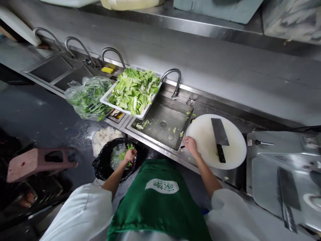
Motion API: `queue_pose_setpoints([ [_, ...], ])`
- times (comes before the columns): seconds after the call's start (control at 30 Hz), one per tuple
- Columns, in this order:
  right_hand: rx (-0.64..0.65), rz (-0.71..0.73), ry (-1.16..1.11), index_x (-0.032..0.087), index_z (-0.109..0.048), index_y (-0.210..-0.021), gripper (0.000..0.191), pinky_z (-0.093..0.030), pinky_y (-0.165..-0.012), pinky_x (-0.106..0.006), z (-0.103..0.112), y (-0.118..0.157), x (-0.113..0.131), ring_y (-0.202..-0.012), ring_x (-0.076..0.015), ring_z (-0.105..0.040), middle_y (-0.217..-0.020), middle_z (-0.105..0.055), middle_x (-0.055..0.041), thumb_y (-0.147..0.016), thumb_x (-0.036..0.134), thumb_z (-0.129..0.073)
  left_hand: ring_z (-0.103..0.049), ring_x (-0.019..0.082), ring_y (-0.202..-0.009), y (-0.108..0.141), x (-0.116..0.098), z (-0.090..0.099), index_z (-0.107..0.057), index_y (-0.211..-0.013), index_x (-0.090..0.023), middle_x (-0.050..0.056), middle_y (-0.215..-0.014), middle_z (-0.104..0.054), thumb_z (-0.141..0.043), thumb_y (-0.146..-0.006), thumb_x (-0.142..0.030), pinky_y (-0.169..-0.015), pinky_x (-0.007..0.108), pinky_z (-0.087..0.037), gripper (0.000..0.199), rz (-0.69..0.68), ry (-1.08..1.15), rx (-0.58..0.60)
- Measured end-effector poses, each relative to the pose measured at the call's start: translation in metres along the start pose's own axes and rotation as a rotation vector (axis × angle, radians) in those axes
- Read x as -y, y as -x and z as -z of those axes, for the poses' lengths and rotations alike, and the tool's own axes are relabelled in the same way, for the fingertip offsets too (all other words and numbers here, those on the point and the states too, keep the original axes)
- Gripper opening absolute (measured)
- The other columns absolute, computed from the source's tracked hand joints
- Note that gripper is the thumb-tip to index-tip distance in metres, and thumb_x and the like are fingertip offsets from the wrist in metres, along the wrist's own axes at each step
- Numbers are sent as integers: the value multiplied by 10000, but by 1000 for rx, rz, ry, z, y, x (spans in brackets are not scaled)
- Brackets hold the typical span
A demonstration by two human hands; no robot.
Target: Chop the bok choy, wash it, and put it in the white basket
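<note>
My left hand (130, 155) is over the black-lined bin (102, 164), its fingers curled. Green leaf scraps and clear plastic lie beneath it in the bin; whether it grips any scrap is hidden. By the left edge of the round white cutting board (235, 147), my right hand (190, 144) has its fingers drawn together. A small black tip shows just below those fingers, but I cannot make out what they hold. On the board rests a cleaver (220, 132) with a black handle, apart from my hand.
A white basket (142, 116) of cut leafy greens straddles the sink (163, 115). Bagged greens (87, 100) sit left of it. Curved faucets line the wall. A pink stool (37, 164) stands left; another cleaver (288, 190) lies on metal at right. An overhead shelf (190, 23) runs across.
</note>
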State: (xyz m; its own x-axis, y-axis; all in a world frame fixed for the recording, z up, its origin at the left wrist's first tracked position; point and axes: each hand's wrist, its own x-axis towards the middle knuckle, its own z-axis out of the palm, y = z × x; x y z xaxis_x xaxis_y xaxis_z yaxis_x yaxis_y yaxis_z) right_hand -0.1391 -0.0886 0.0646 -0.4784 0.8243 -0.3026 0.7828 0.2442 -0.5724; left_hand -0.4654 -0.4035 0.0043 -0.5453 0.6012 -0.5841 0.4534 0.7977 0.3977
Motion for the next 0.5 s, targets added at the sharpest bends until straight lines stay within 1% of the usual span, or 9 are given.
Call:
queue_pose_setpoints([
  [0.03,-46,30,-4,180,-669,-878,215,-490,-1015,-365,2,1,-12,-1050,-262,-682,-1045,-743,-137,-923,266,-477,-676,195,-842,-5,-10,1,-706,-917,-136,63,-850,-729,-543,-863,-97,-796,252,-500,176,1,-28,-24],
  [0.1,-84,74,-81,188,-674,-961,253,-520,-969,-345,3,5,-36,-1016,-244,-693,-1056,-743,-124,-913,297,-451,-676,228,-949,-18,-29,7,-727,-960,-111,121,-974,-734,-528,-887,-106,-886,285,-494,212,8,-85,-92],
  [0.17,-79,81,-176,190,-670,-993,287,-546,-924,-343,1,11,-57,-981,-243,-705,-1051,-744,-125,-897,342,-446,-655,252,-1048,-37,-48,19,-738,-1044,-84,177,-1121,-705,-504,-919,-124,-962,310,-476,268,6,-138,-161],
  [0.23,-72,74,-244,189,-666,-976,314,-559,-907,-360,-2,23,-74,-942,-253,-712,-1029,-747,-135,-886,399,-450,-624,260,-1124,-60,-67,34,-732,-1122,-74,203,-1219,-663,-486,-934,-122,-1017,320,-453,313,-5,-185,-203],
  [0.3,-63,64,-297,195,-661,-957,339,-564,-899,-373,-3,38,-86,-914,-259,-714,-999,-751,-134,-891,452,-450,-592,277,-1177,-85,-84,49,-727,-1142,-67,217,-1251,-640,-496,-925,-103,-1051,349,-435,319,-15,-231,-203],
  [0.37,-60,41,-332,208,-659,-946,357,-570,-882,-375,-3,55,-95,-897,-262,-716,-969,-754,-122,-899,498,-455,-550,310,-1229,-111,-99,60,-723,-1119,-53,232,-1266,-623,-541,-891,-78,-1071,403,-420,293,-18,-280,-175],
  [0.43,-74,4,-354,229,-662,-938,359,-576,-866,-377,-2,71,-102,-890,-267,-721,-947,-755,-108,-898,529,-469,-506,346,-1270,-136,-109,67,-714,-1079,-31,247,-1269,-610,-583,-852,-58,-1084,465,-404,263,-23,-329,-139],
  [0.5,-98,-58,-354,257,-670,-930,346,-583,-857,-394,-1,86,-111,-882,-278,-731,-942,-760,-101,-884,550,-492,-474,374,-1295,-159,-116,71,-699,-1069,-15,255,-1259,-603,-595,-844,-55,-1086,524,-389,251,-54,-370,-110],
])
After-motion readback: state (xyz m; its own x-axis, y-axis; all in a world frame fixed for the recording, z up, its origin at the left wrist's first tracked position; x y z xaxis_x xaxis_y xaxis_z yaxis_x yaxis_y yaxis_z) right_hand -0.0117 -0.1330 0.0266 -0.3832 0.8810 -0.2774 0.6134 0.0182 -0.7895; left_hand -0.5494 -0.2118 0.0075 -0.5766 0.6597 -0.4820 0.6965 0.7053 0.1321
